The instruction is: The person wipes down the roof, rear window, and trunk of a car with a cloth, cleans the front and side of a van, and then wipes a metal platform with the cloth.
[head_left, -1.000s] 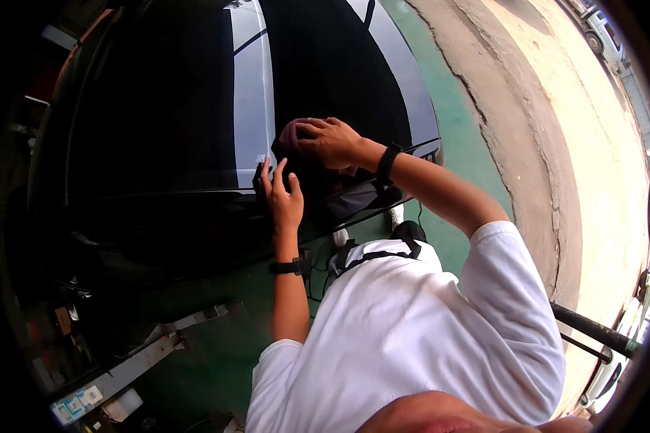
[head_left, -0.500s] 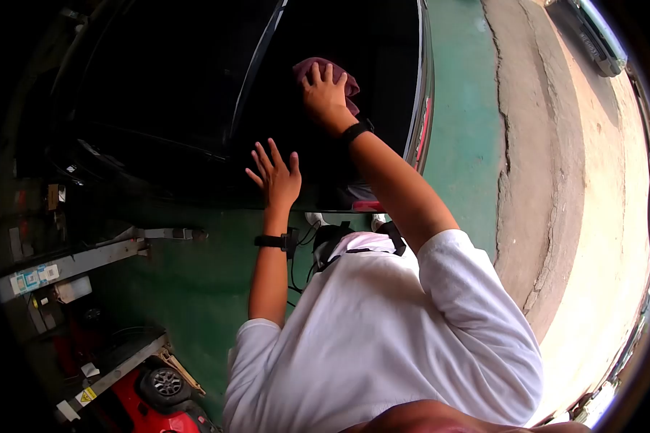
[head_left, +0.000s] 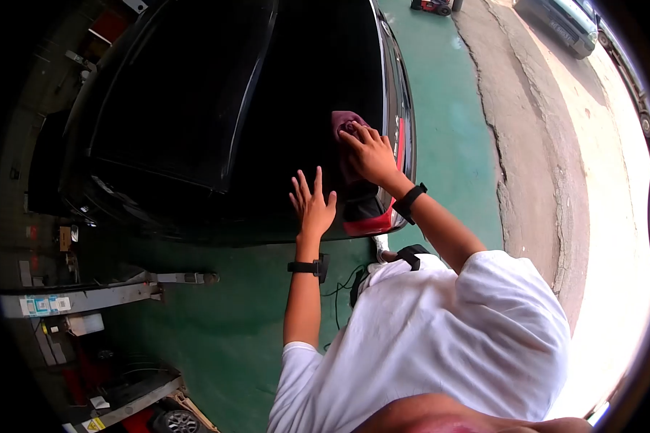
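Note:
A glossy black car (head_left: pixel 173 94) fills the upper left. My right hand (head_left: pixel 372 155) presses a dark maroon cloth (head_left: pixel 348 121) against the car's dark surface, close to its right edge and the red tail light (head_left: pixel 368 225). Its fingers are bent over the cloth, part of which they hide. To the left, my left hand (head_left: pixel 314 206) has its fingers spread over the car, with nothing in it. Whether its palm touches the surface cannot be told.
Green floor (head_left: pixel 448 144) borders the car. A grey metal lift arm (head_left: pixel 108 294) extends at the lower left, near a wheel (head_left: pixel 177 421). Dark cables (head_left: pixel 337 303) hang by my waist. Another vehicle (head_left: pixel 560 25) stands outside at the upper right, beyond cracked concrete.
From half a second ago, my right hand and the cloth have moved right and nearer to me, to the car's edge. My left hand stays spread, and the view has shifted.

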Action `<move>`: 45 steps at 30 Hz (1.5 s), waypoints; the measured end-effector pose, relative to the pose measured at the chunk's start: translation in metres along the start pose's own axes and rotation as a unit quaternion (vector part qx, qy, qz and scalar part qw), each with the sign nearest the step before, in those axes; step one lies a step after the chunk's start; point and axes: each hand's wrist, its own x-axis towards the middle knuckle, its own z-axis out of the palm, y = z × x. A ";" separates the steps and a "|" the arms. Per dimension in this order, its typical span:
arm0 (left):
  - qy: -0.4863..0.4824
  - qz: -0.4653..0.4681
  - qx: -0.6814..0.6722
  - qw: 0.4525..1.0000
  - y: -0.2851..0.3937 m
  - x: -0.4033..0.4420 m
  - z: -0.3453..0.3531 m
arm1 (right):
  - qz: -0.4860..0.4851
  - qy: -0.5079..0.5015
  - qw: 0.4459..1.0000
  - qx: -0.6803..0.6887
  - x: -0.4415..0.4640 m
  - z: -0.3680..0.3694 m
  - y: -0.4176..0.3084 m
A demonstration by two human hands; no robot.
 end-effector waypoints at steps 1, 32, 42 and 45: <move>0.036 0.003 -0.008 0.999 0.001 -0.005 0.015 | -0.019 -0.002 1.000 -0.023 -0.004 0.003 -0.003; 0.113 -0.407 -0.045 0.905 0.071 0.036 0.039 | -0.071 0.005 0.997 -0.041 0.197 0.010 0.153; 0.245 -0.502 -0.046 0.828 0.083 0.060 0.059 | -0.517 -0.277 0.798 -0.135 0.135 -0.032 0.019; 0.271 -0.512 -0.003 0.815 0.083 0.061 0.061 | -0.449 -0.305 0.829 -0.136 0.192 0.000 0.007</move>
